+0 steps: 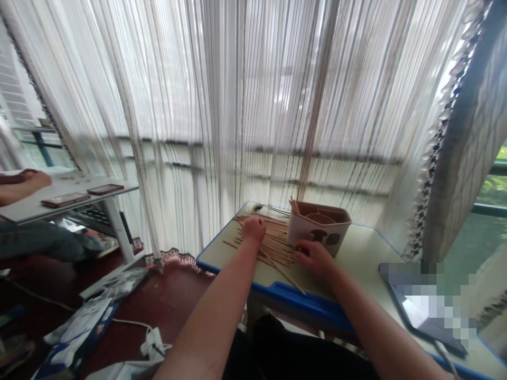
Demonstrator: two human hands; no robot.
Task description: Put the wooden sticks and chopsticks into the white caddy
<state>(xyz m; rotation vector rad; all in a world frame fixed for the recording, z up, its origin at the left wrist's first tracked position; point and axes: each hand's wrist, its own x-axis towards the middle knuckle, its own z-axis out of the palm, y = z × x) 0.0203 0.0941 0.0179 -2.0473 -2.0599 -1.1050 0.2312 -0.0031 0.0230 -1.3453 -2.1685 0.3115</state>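
Many thin wooden sticks [273, 240] lie spread on a blue-edged table [301, 303]. My left hand [253, 229] rests on the far end of the sticks with its fingers curled down; what they grip is hidden. My right hand [315, 257] lies at the near right end of the pile, fingers bent over some sticks, just in front of a beige compartment holder [319, 227]. One stick [283, 272] juts out towards the table's near edge. A few sticks stand in the holder's back left corner.
Sheer white curtains [237, 105] hang close behind the table. At the left, another person's arm [19, 187] rests on a white table [59, 203] with two phones. Bags and cables lie on the red floor [166, 301]. A dark flat device [431, 322] lies at the table's right.
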